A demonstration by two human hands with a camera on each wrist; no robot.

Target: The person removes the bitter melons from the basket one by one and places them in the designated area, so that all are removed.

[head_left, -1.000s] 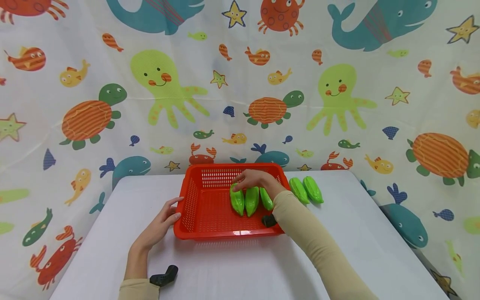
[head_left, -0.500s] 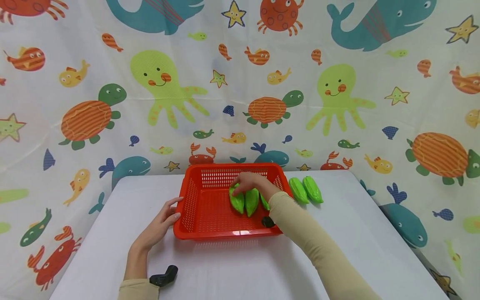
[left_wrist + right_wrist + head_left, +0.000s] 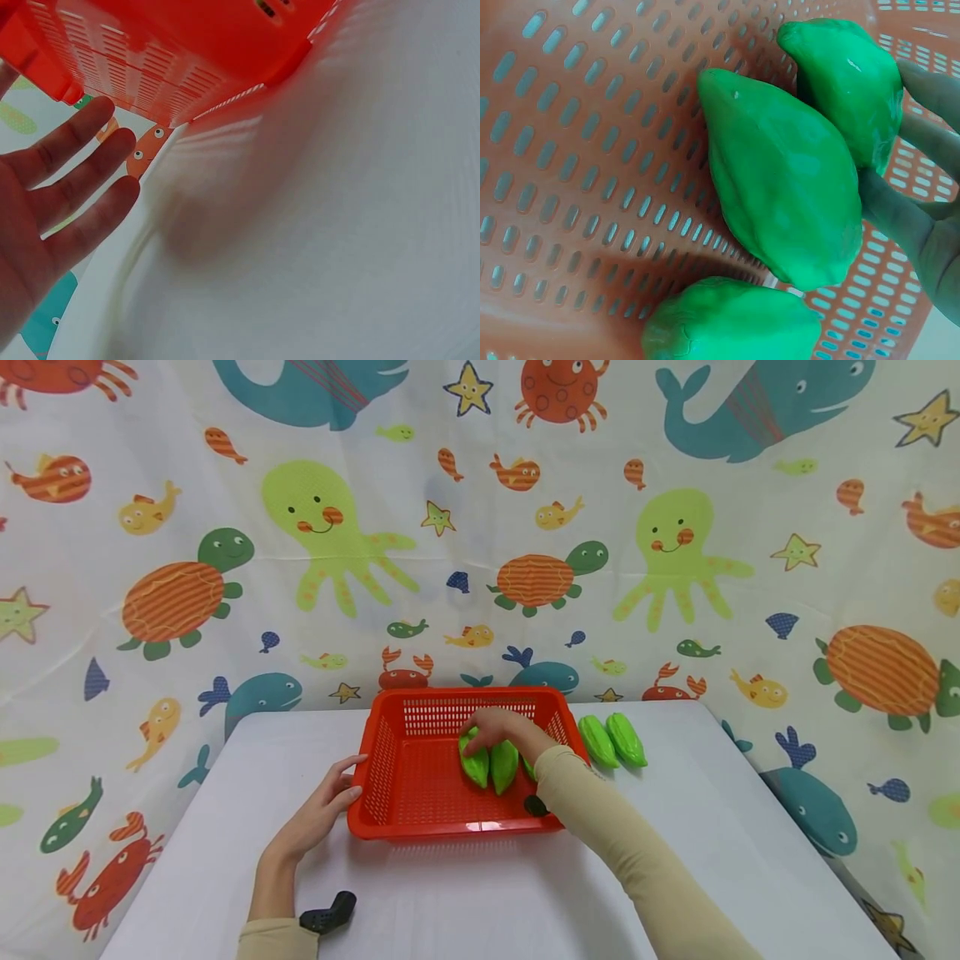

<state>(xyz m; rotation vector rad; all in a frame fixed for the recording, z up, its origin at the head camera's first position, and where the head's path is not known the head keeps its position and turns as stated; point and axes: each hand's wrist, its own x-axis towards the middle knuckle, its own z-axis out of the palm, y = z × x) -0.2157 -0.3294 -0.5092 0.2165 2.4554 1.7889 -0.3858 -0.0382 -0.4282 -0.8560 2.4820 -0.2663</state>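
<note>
- lying in the right half of the red basket, the leftmost green fruit sits beside the middle green fruit.
- right hand: reaches over the basket from the right, wrist bent downward; thumb and fingers pinch the leftmost green fruit near its far end.
- left hand: extended forward at the basket's left rim, fingers straight and spread.
- right wrist view: shows the thumb tip at the gap between the two fruits, and the third green fruit, which the sleeve partly covers in the head view.
- left wrist view: shows three fingers below the overhanging rim.
- head view only: two loose green fruits on the table, right of the basket.
</note>
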